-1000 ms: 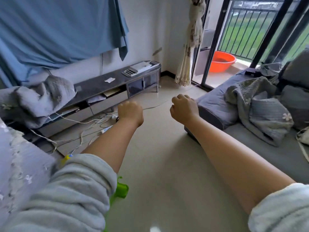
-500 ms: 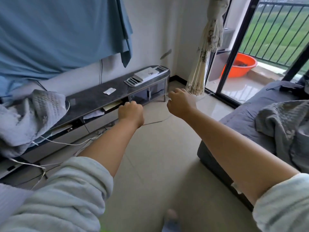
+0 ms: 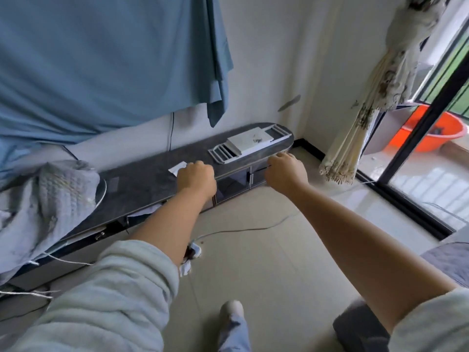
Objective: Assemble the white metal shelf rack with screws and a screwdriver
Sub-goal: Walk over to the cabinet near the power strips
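Beyond both empty, fisted hands (image 3: 196,177) (image 3: 285,171), white rack parts (image 3: 250,143) lie on the cabinet (image 3: 142,184).

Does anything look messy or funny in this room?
Yes. A grey quilted blanket is slumped over the left end of the low dark cabinet, and loose cables trail across the floor below it. The white rack parts lie flat in a stack on the cabinet, unassembled.
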Tool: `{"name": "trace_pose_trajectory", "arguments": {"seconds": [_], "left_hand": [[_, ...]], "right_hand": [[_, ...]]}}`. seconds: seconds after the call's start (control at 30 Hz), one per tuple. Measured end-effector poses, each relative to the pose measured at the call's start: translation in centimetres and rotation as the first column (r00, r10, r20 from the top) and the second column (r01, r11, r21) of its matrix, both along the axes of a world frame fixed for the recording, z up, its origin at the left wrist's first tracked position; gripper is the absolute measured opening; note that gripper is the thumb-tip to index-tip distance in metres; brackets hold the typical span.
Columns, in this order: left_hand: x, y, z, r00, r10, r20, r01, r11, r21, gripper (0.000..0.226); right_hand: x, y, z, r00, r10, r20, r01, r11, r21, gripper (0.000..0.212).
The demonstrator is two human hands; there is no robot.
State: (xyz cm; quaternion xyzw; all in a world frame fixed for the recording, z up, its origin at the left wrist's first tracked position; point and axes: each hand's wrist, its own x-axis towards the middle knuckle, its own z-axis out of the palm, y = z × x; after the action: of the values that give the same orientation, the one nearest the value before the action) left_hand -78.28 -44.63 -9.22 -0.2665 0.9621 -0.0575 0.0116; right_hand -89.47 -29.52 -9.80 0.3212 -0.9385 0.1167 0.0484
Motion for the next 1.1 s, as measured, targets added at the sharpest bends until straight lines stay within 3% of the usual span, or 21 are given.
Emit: {"name": "trace_pose_trajectory", "arguments": {"seconds": [0.4,0.8,1.1], "left_hand": [[-28.3,-13.0,-3.6,0.988,-0.029,0.150,0.021,0.998,0.058,0.029],[-50.1,-18.9,-12.0,0.966,0.067,0.251,-0.124,0.968,0.217,0.025],[-59.9,-23.5,-19.3,0.919,0.094,0.383,-0.224,0.924,0.310,0.026]], "right_hand": [[-29.2,-11.5,-4.4,0.985,-0.124,0.120,0.122,0.992,0.019,0.028],[-53.9,-16.6,-11.9,0.937,-0.168,0.307,0.104,0.971,0.214,0.025],[-65.6,-24.1,-20.1,0.903,0.018,0.429,-0.208,0.893,0.400,0.030]]}}
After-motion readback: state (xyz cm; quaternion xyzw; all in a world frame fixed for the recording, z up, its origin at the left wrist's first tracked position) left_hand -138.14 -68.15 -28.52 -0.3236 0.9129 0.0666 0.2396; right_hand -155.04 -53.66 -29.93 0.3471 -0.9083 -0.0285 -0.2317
